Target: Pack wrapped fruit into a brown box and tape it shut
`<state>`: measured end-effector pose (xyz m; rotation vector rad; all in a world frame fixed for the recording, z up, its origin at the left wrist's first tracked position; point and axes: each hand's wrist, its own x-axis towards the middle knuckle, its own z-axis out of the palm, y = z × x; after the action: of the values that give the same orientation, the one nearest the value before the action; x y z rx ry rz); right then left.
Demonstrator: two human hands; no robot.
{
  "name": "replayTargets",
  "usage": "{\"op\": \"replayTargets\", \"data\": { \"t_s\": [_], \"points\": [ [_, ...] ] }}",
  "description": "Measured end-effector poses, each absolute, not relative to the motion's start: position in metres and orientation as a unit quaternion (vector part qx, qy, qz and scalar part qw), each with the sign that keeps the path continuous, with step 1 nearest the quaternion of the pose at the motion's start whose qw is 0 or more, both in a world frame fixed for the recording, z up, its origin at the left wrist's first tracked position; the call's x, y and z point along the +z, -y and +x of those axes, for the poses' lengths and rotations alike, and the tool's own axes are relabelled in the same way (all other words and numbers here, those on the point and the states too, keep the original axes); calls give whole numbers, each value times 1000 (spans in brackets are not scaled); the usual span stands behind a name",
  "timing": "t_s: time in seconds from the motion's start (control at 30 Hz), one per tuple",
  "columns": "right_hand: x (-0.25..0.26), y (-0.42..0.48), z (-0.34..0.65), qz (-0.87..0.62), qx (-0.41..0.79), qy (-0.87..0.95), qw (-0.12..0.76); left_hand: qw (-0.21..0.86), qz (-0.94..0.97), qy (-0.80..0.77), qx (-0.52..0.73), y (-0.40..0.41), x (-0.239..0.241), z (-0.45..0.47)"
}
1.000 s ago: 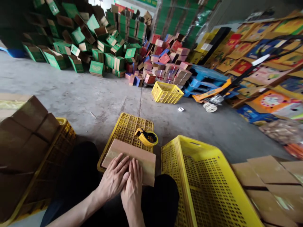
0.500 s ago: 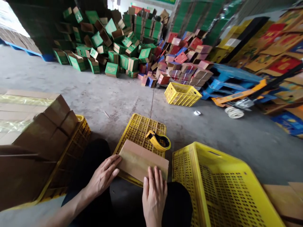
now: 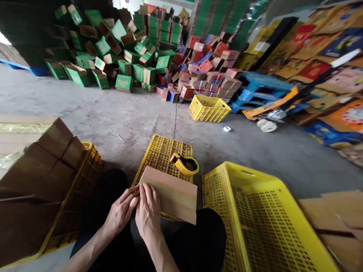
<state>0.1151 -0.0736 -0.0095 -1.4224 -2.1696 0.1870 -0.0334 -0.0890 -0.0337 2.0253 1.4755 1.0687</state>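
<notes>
A small brown cardboard box (image 3: 174, 192) with a strip of tape along its top lies tilted on an upturned yellow crate (image 3: 161, 151) between my knees. My left hand (image 3: 120, 211) touches the box's left edge, its fingers stretched out and close together. Beside it my right hand (image 3: 149, 211) lies with straight fingers flat on the left end of the box top. The two hands nearly touch, and neither grips the box. Behind the box, on the crate, rests a yellow tape dispenser (image 3: 185, 165).
To my left, taped cardboard boxes (image 3: 51, 147) fill a yellow crate (image 3: 92, 158). A large yellow crate (image 3: 227, 189) stands at my right, with flat cardboard (image 3: 326, 211) beyond it. Farther off are a smaller yellow crate (image 3: 210, 109), a pallet jack (image 3: 272, 105) and heaped green boxes (image 3: 124, 83).
My right hand has moved left along the box, from its right part to its left end beside my left hand. The view has shifted slightly to the right.
</notes>
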Motion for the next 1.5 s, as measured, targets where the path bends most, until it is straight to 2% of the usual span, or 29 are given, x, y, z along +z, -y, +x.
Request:
{"op": "replayTargets", "data": {
  "t_s": [0.2, 0.37, 0.63, 0.8, 1.13, 1.5],
  "points": [
    [-7, 98, 160, -537, 26, 802, 262, 153, 741, -535, 376, 88, -46, -43],
    [-16, 110, 192, -582, -20, 769, 263, 96, 772, -521, 352, 83, -35, -36],
    [-24, 106, 195, -585, -25, 765, 268, 120, 853, -430, 271, 78, -22, -4],
    [-25, 109, 196, -591, -30, 754, 285, 93, 821, -483, 289, 65, -24, -27],
    [-11, 96, 152, -569, 19, 775, 272, 100, 816, -471, 321, 68, -46, -19],
    [-9, 119, 231, -673, -46, 703, 226, 99, 813, -479, 315, 63, -49, -27]
  ]
}}
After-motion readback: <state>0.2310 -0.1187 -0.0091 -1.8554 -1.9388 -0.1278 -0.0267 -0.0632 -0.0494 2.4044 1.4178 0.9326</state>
